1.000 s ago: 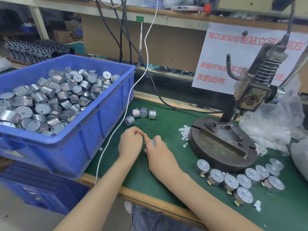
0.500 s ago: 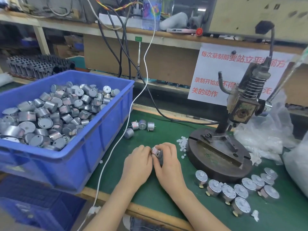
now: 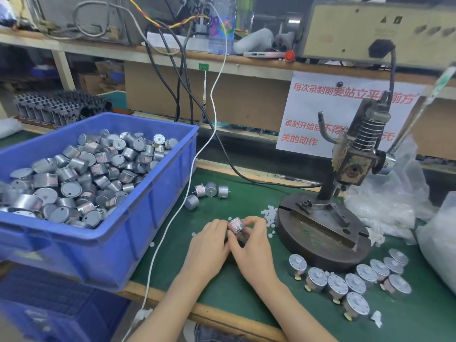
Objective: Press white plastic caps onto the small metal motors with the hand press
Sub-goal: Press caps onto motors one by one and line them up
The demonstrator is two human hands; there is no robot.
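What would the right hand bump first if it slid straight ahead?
The right hand, pinching a motor, would likely reach the loose motors beyond on the green mat; depth is unclear.

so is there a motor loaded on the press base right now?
No: the press base holds no motor; the one motor in play is pinched between the left hand and right hand in front of it.

A small silver motor (image 3: 236, 224) sits low in the centre of the frame, pinched between the fingers of the left hand (image 3: 209, 245) and the right hand (image 3: 254, 245). Loose white caps (image 3: 269, 214) lie just right of it, against the dark round base of the hand press (image 3: 323, 228). At lower right, upright motors (image 3: 345, 283) stand clustered with their round faces up. Four bare motors (image 3: 209, 190) lie on their sides above the hands.
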